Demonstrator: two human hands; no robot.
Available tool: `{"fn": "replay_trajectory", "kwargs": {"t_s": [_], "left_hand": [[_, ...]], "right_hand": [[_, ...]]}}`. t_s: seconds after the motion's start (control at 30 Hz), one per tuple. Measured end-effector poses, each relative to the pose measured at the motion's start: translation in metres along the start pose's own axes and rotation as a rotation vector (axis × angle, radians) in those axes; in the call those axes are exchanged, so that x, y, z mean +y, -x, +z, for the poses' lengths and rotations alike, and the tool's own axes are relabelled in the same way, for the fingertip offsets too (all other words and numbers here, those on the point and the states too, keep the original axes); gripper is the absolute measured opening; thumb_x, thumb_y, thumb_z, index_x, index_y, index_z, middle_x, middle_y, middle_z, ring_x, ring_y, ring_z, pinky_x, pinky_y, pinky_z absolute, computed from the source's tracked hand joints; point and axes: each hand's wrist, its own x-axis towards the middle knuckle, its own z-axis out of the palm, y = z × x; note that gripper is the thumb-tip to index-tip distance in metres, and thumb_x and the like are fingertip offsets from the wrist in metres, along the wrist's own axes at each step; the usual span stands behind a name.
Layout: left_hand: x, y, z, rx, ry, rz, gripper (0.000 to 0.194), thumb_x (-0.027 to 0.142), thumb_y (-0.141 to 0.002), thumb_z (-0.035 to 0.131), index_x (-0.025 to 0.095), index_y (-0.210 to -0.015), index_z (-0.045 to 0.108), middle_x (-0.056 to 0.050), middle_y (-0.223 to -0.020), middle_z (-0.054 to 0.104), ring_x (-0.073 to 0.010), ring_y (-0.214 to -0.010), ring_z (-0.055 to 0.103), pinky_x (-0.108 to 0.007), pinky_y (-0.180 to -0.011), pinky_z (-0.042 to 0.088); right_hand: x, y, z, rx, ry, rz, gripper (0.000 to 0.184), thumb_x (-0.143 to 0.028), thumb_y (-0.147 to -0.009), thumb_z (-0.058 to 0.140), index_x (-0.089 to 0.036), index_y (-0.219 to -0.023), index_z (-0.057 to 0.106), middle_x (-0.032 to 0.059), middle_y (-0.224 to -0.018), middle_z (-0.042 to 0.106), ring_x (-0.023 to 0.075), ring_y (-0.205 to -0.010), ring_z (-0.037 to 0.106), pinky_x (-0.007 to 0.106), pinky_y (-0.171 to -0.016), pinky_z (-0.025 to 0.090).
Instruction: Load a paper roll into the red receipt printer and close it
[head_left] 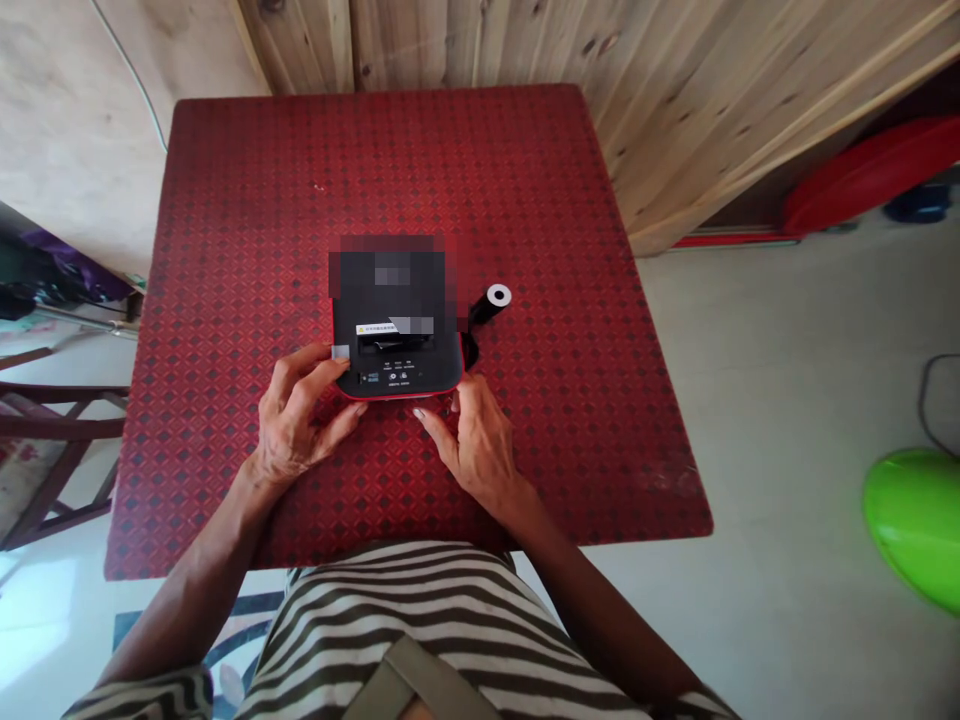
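A black receipt printer [397, 355] with a red rim lies in the middle of the table. Its front end, with small buttons, printed marks and a dark slot below a white label, faces me. Blurred squares hide its far part. My left hand [296, 415] grips the near left corner, fingers on the side and top, thumb by the front edge. At the near right corner, my right hand [480, 440] holds the side, its thumb in front of the edge and some fingertips hidden. A black-wrapped paper roll [491, 304] with a white end stands just right of the printer.
The square table [247, 220] has a red patterned top. Behind it rises a wooden plank wall [480, 45]. A dark wooden chair [60, 425] is at the left, and a bright green rounded object [919, 525] is on the floor at the right.
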Motion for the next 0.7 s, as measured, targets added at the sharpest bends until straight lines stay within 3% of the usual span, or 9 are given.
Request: {"fn": "replay_trajectory", "kwargs": {"t_s": [0.23,0.7], "left_hand": [[0.0023,0.0007,-0.0005,0.005,0.039,-0.024,0.061,0.036,-0.095,0.082,0.023,-0.148,0.056,-0.012,-0.132,0.068,-0.0247,-0.122,0.072,-0.038,-0.103,0.064],[0.0082,-0.0049,-0.0008,0.031,0.119,-0.115,0.055,0.035,-0.089,0.087,0.022,-0.136,0.062,-0.009,-0.125,0.07,-0.0238,-0.117,0.072,-0.039,-0.099,0.064]], "right_hand": [[0.002,0.0019,0.0015,-0.005,0.049,0.004,0.029,-0.039,-0.11,0.053,-0.022,-0.134,0.052,0.0115,-0.11,0.072,0.0288,-0.098,0.074,0.043,-0.082,0.063],[0.0032,0.002,0.0048,0.033,0.059,-0.025,0.032,-0.044,-0.111,0.052,-0.021,-0.134,0.051,0.0115,-0.107,0.07,0.0292,-0.097,0.072,0.044,-0.083,0.065]]}}
